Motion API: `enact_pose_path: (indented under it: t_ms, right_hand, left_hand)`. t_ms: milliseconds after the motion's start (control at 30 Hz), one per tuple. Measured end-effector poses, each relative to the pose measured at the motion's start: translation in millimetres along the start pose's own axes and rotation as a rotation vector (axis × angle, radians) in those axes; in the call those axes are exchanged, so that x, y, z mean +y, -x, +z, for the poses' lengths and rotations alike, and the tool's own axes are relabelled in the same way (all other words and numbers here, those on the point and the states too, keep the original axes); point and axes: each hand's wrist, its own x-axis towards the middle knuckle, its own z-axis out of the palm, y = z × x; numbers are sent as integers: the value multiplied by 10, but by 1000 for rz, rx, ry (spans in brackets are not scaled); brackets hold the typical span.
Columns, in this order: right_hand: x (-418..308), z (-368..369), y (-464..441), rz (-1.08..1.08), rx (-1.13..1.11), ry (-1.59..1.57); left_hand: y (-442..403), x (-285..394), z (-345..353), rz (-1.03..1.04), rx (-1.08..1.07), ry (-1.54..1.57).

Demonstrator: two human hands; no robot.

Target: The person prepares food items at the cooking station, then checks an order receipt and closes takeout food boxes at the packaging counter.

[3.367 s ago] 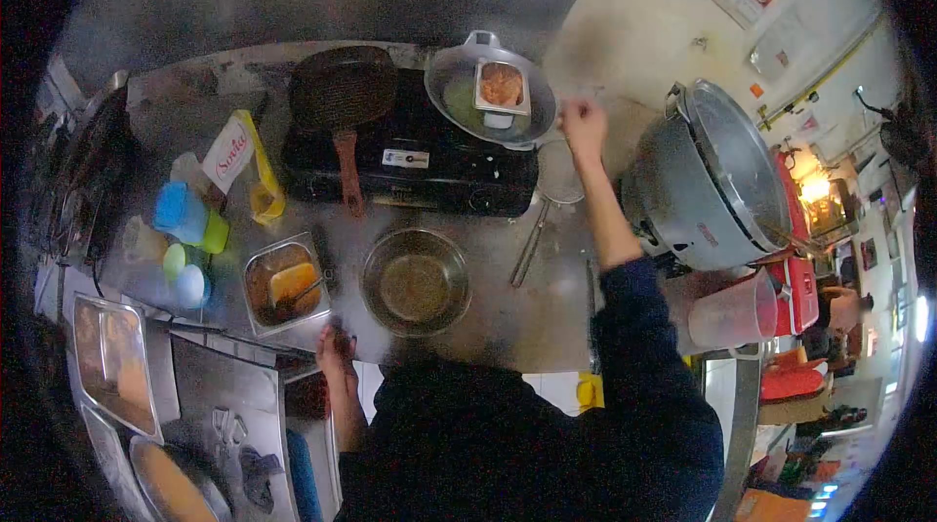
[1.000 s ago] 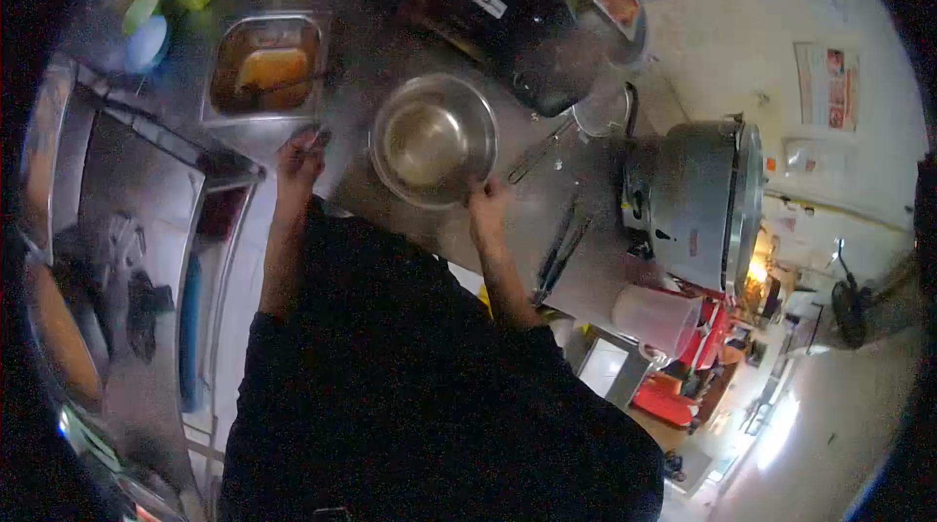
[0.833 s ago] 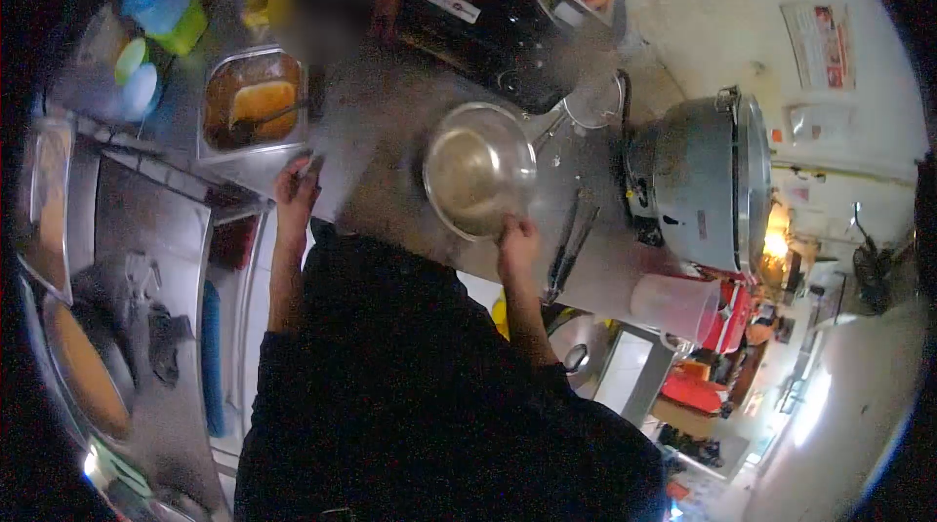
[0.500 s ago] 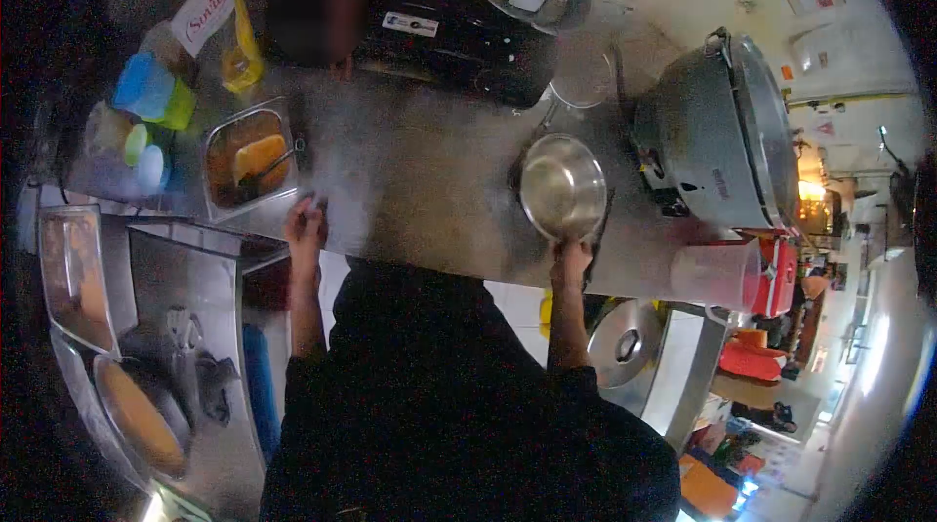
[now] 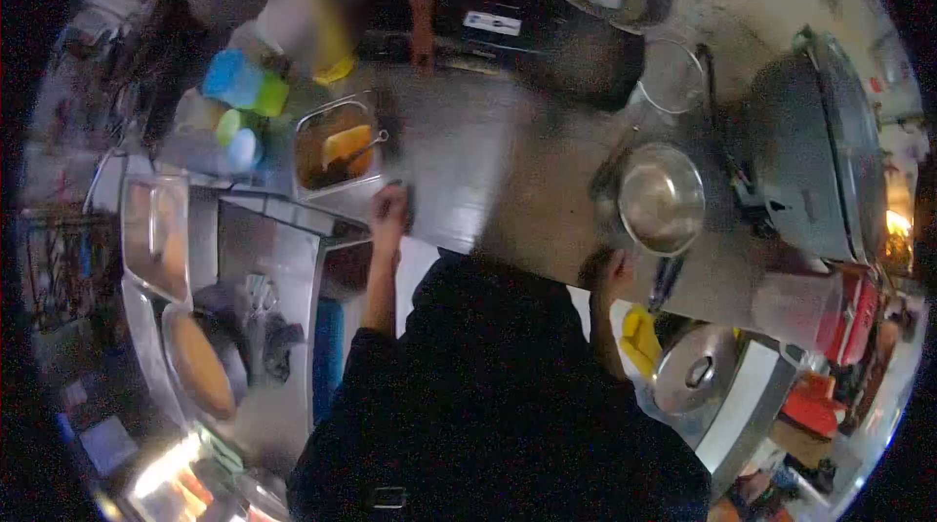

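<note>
A steel saucepan rests on the metal counter to the right, its dark handle pointing toward me. Just left of that handle is my right hand, apart from the pan; motion smears its fingers. My left hand is at the counter's front edge, fingers curled in; whatever they may hold is too small to make out. Close beyond it stands a rectangular steel container of orange-brown sauce. A yellowish block and a ladle-like utensil lie in the container.
A large grey pot-like appliance stands at the right, with a clear plastic jug nearer me. Blue and green containers are at the left. A steel lid and a yellow cloth-like item lie below the counter edge.
My right hand has let go of the saucepan handle and moved left of it. The view has turned, shifting everything rightward. My left hand remains near the sauce container.
</note>
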Motion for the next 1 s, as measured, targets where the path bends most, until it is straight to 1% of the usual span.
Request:
enact_pose_path:
  t_ms: [33,100,133,200,233,267,300,333,367,433,467,533,600,633,700,767,800,867,967,1000]
  right_hand:
    - [-61,30,24,-55,15,77]
    - [-89,94,41,-175,79,235]
    - [-79,133,33,-248,130,314]
    - [-133,125,17,-226,46,204]
    - [-191,98,18,-215,8,154]
    - [-259,96,37,-105,23,263]
    - [-199,104,42,-105,33,168]
    - [-127,115,39,-107,43,73]
    - [-61,126,26,-110,54,-23]
    - [-243,125,28,-141,101,155]
    - [-313,122,40,-156,119,248]
    - [-218,99,23,-192,102,304]
    - [-126,92,5,-205,115,360]
    - [-103,101,0,-199,137,388]
    - [-115,111,8,-180,141,405]
    - [-192,95,22,-155,104,390]
    - [-166,98,15,-211,106,341]
    - [-81,114,6,-319,113,242]
    - [-157,128,5,-280,96,120]
    - [28,95,-21,-343,110,219]
  left_hand:
    - [99,281,125,-97,39,-65]
    - [-75,-46,-70,-7,-35,-67]
    - [-35,165,8,-93,24,27]
    - [66,525,182,-272,134,219]
    - [43,547,175,-245,142,264]
    - [1,562,167,-219,149,312]
    - [-41,568,157,-193,153,361]
    - [-162,481,-6,-195,90,363]
    - [-219,354,-126,-179,133,314]
    - [-182,525,-131,-139,217,207]
    - [-220,493,-243,-139,202,229]
    - [-299,401,-446,59,206,-163]
    - [-333,380,-507,53,277,-106]
    - [-289,526,-426,-51,343,147]
    - [-282,620,-416,-105,349,370]
    - [-287,626,-479,-21,277,329]
    - [-265,659,-460,12,263,319]
    - [-218,668,-346,50,314,333]
    - [24,885,33,49,299,251]
    - [-49,508,-283,-4,162,237]
